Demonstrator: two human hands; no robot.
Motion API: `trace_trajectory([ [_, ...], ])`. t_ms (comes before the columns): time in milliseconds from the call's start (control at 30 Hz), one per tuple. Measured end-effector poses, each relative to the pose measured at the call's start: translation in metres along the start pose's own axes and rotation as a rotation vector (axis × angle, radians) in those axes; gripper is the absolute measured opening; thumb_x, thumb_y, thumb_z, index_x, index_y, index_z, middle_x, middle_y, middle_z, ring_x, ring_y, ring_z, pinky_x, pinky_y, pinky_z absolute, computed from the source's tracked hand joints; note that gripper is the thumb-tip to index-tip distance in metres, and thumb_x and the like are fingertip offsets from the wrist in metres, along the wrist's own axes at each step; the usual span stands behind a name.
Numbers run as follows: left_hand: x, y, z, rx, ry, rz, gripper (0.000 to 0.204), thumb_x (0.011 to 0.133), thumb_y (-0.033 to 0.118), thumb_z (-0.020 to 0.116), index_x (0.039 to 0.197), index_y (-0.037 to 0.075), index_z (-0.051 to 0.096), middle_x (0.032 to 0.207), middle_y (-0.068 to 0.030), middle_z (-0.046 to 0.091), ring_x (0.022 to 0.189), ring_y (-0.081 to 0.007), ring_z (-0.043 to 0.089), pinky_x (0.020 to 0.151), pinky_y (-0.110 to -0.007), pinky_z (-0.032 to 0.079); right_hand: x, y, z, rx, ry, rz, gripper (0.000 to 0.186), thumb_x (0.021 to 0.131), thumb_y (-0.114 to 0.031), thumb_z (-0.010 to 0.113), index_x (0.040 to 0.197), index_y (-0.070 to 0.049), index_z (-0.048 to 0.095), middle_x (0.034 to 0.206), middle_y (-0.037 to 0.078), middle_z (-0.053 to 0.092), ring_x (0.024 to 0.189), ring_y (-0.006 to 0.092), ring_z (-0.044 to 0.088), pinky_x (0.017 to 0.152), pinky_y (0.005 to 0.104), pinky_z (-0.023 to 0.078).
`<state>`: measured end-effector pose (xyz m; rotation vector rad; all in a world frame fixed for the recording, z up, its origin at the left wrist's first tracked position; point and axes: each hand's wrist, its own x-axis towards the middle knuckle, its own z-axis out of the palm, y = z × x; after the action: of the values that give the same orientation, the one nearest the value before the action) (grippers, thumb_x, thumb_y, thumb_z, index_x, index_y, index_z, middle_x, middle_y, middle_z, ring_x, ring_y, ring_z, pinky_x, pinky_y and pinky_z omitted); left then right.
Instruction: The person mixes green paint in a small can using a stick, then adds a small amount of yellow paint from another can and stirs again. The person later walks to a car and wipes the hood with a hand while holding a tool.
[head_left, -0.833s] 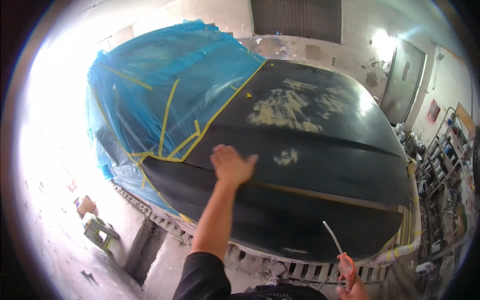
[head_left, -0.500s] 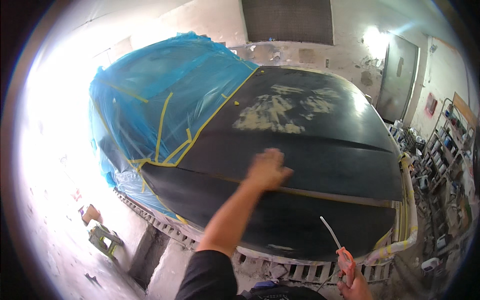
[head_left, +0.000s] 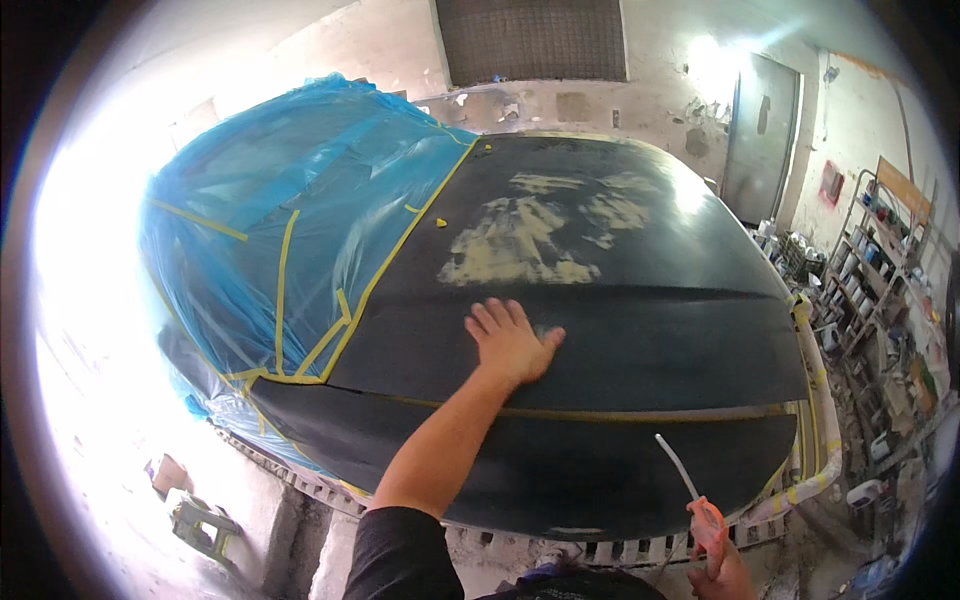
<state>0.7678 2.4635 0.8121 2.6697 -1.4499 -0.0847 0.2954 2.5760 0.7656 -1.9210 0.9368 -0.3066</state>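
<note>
My left hand (head_left: pixel 512 342) rests on the dark grey car hood (head_left: pixel 660 345), its palm down and its fingers spread. Just beyond the fingertips, a beige filler patch (head_left: pixel 515 240) shows in uneven, sanded-looking streaks. In my right hand (head_left: pixel 728 578), low at the right, is an orange air blow gun (head_left: pixel 708 530) with a long pale nozzle pointing up and to the left. That nozzle hangs over the dark fender (head_left: pixel 590 465) on the near side of the hood. A seam with yellowish edges runs between hood and fender.
Blue masking film (head_left: pixel 240 250), held by yellow tape (head_left: pixel 395 255), covers the car's cabin at the left. Cluttered metal shelving (head_left: pixel 870 250) stands at the right, near a grey door (head_left: pixel 760 140). A small step stool (head_left: pixel 205 525) is on the floor at lower left.
The view has shifted, so the car sits further left in it. My left hand was blurred by motion and now lies sharp with its fingers spread. The blow gun stays in my right hand.
</note>
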Motion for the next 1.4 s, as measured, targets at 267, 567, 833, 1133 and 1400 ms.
trace_trajectory([
  [267,0.087,-0.171,-0.04,0.028,0.134,-0.269,0.096,0.095,0.069,0.028,0.153,-0.006,0.015,0.162,-0.0231,0.011,0.151,-0.035,0.007,0.121,-0.047,0.007,0.032,-0.057,0.014,-0.068,0.044,0.141,0.065,0.099,-0.044,0.044,0.148,-0.002,0.036,0.152,0.017,0.038,0.139,0.0312,0.039,0.108,0.0394,0.034],
  [567,0.227,-0.18,-0.058,0.051,-0.018,-0.118,0.086,0.098,0.062,0.029,0.154,-0.002,0.015,0.163,-0.0188,0.009,0.151,-0.0313,0.007,0.122,-0.042,0.01,0.057,-0.11,0.04,0.351,0.067,-0.199,0.056,0.096,0.003,0.039,0.151,-0.004,0.032,0.162,0.014,0.02,0.149,0.0292,0.023,0.117,0.0386,0.022],
  [833,0.128,-0.161,-0.043,0.234,-0.097,0.468,0.088,0.098,0.062,0.034,0.153,-0.005,0.019,0.161,-0.0225,0.016,0.15,-0.0331,0.014,0.122,-0.042,0.012,0.074,-0.133,0.035,0.196,-0.082,-0.123,0.069,0.085,0.014,0.04,0.151,-0.003,0.032,0.161,0.015,0.024,0.149,0.0281,0.024,0.118,0.0361,0.018],
  [1133,0.253,-0.222,-0.057,0.019,-0.005,0.037,0.086,0.098,0.067,0.024,0.155,0.003,0.018,0.163,-0.0134,0.014,0.151,-0.0279,0.01,0.122,-0.044,0.009,0.082,-0.112,0.048,0.116,-0.085,0.152,0.069,0.082,0.014,0.039,0.149,0.001,0.033,0.159,0.013,0.032,0.147,0.0248,0.028,0.118,0.0324,0.02],
  [1400,0.256,-0.209,-0.058,0.095,0.034,0.14,0.094,0.095,0.071,0.027,0.154,-0.002,0.017,0.162,-0.0187,0.013,0.151,-0.0322,0.011,0.122,-0.044,0.01,0.09,-0.097,0.052,0.194,-0.071,0.169,0.064,0.088,0.014,0.035,0.151,0.001,0.029,0.159,0.014,0.03,0.149,0.0237,0.024,0.119,0.0325,0.015],
])
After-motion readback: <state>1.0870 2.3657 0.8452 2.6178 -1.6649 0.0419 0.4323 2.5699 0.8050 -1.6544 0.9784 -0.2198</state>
